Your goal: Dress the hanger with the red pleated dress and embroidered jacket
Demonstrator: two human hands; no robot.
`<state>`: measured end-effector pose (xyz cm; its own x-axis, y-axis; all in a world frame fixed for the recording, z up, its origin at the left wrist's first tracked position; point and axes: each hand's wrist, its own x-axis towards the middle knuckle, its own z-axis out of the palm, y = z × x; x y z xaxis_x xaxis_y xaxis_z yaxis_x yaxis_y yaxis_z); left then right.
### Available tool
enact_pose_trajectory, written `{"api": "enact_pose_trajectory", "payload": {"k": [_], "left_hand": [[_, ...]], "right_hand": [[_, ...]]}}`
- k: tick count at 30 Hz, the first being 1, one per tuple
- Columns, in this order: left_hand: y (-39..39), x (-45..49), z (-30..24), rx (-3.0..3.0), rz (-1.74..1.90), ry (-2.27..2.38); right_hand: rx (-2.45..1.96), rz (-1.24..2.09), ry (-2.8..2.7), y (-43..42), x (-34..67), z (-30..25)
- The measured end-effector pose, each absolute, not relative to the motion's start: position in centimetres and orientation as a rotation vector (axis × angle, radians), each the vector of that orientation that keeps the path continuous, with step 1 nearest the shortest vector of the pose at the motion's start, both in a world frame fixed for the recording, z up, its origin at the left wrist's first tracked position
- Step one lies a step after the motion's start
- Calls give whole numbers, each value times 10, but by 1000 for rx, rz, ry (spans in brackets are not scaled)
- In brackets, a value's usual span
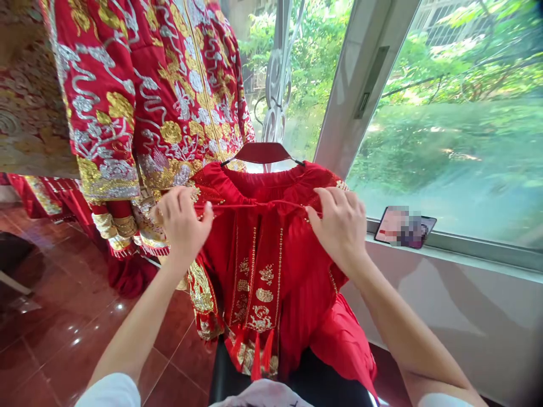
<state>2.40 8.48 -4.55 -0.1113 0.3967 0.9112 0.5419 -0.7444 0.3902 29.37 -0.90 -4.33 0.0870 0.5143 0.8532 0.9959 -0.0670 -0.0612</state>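
A red jacket (pixel 292 265) with gold embroidery and beaded trim faces me on a hanger (pixel 265 151). Along its gathered neckline a thin red cord (pixel 237 207) runs taut from side to side, bunched or knotted near the middle. My left hand (pixel 182 223) is closed on the cord's left end, thumb pointing up. At the other end, my right hand (pixel 339 226) grips the cord with curled fingers by the right shoulder. Its fingertips are partly hidden. Red tassels (pixel 257 359) dangle at the jacket's hem.
Red garments with gold and silver embroidery (pixel 186 102) hang at the left. Below the jacket is a black seat (pixel 326 379) with red fabric (pixel 343 339) draped over it. A phone (pixel 405 227) leans on the windowsill (pixel 470 257) at right. Tiled floor (pixel 102 345) shows at left.
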Motion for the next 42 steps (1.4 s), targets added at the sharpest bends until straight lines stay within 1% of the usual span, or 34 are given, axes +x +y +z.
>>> {"api": "enact_pose_trajectory", "payload": {"k": [2,4,7,12,14,18,21,23,25,29,32,36,38,40,42], "left_hand": [[79,50,-56,-2227,-1782,-1004],[79,76,-67,-2453,-1566,-963],[86,100,-79,-2598,-1398,-974],[97,95,-73,-2535,-1457,-965],[99,87,-66,-2554,-1466,-911],[93,81,-54,-2664,-1459,-830],[79,86,-47,-2676,-1580,-846],[73,88,-41,-2642,-1670,-869],[75,85,-33,-2581,-1714,-894],[98,64,-15,-2448,-1705,-902],[107,54,-3,-2531,-1738,-856],[98,50,8,-2702,-1968,-787],[93,46,10,-2819,-1995,-733],[89,41,12,-2973,-1821,-699],[86,39,12,-2976,-1479,-772]], "right_hand": [[-1631,-931,-1637,-6,271,-41],[-1636,-902,-1772,6,258,-41],[-1707,-841,-1893,29,254,-44],[-1713,-764,-1999,39,267,-41],[-1655,-664,-2013,34,273,-36],[-1416,-243,-1990,22,278,-20],[-1305,72,-1824,17,271,-12],[-1271,187,-1693,17,264,-11],[-1270,150,-1592,18,264,-12],[-1387,-87,-1498,19,288,-14],[-1447,-179,-1517,18,307,-9],[-1382,-177,-1620,17,314,-1],[-1363,-104,-1723,17,315,2],[-1369,-6,-1831,16,316,6],[-1396,67,-1912,13,316,11]]}}
